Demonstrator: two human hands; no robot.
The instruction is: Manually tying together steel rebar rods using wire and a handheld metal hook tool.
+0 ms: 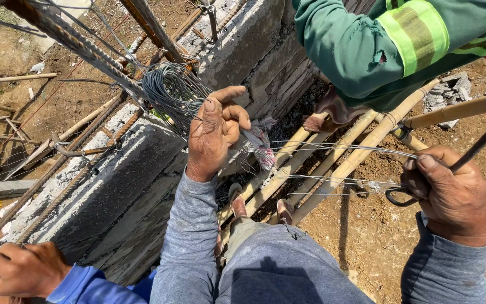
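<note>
Thin tie wires drawn out between two hands above a concrete beam

Nearest, the right hand (448, 194) is closed on a dark hooked tool (403, 198) and the wire strands (333, 149). Further out, the left hand (216, 132) pinches those strands loosely beside the wire coil (170, 90), hung on rebar (80, 45) over the concrete beam (119, 186).

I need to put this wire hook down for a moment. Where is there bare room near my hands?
The top of the concrete wall left of your left hand is bare, bordered by rebar. Bare soil lies below your right hand. Between the hands, thin wires and bamboo poles crowd the space.
</note>
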